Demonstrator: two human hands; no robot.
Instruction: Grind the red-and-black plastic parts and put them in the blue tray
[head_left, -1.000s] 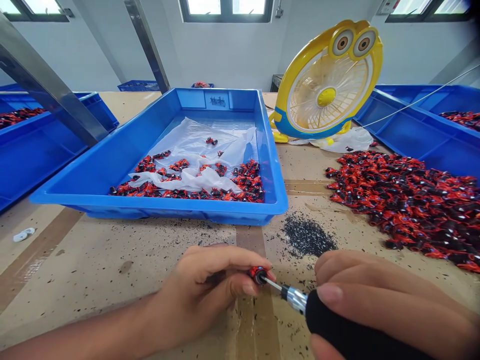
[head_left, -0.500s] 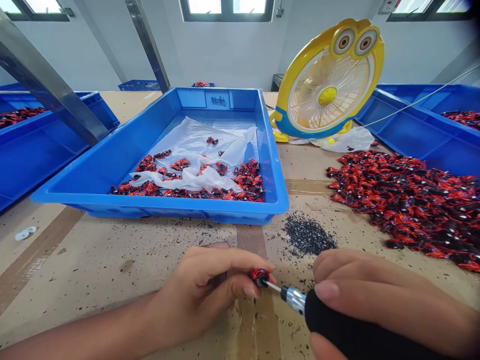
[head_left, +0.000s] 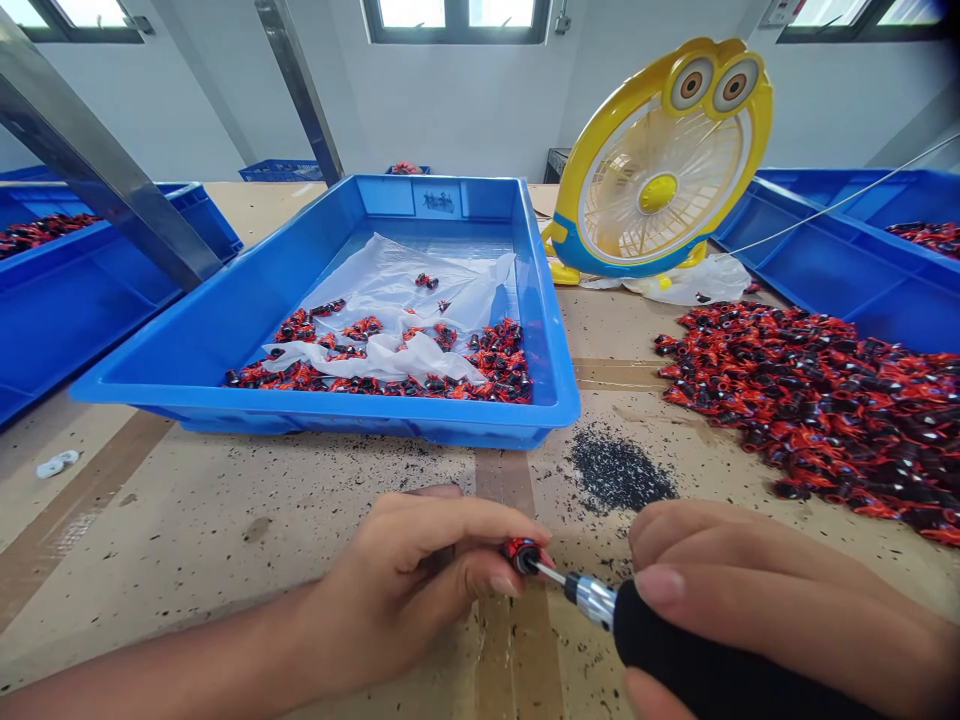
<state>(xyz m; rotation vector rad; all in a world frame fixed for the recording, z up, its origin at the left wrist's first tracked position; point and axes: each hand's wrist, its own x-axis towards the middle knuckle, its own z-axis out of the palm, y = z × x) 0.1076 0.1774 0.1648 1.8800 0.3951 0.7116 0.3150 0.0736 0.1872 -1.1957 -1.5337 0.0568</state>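
Between the thumb and fingers of my left hand point(head_left: 420, 580) is a small red-and-black part point(head_left: 523, 553), its dark round end turned toward the right. My right hand point(head_left: 757, 590) is wrapped round the thick black handle of a power screwdriver point(head_left: 675, 640). The tool has a silver collar and a thin metal bit, and the bit's tip meets the dark end of the part. How deep the tip sits cannot be made out. Under and behind the tool, black shavings point(head_left: 619, 468) lie heaped on the cardboard-covered table point(head_left: 300, 510).
A blue tray point(head_left: 322, 405) holds similar parts on white plastic film. To the right lies a big pile of red-and-black parts point(head_left: 825, 410). A yellow fan point(head_left: 658, 193) stands behind. More blue bins point(head_left: 67, 300) flank both sides, and a metal post point(head_left: 112, 150) slants at left.
Almost nothing differs. The whole view has shifted very slightly, while both hands, the part and the tool keep the same pose.
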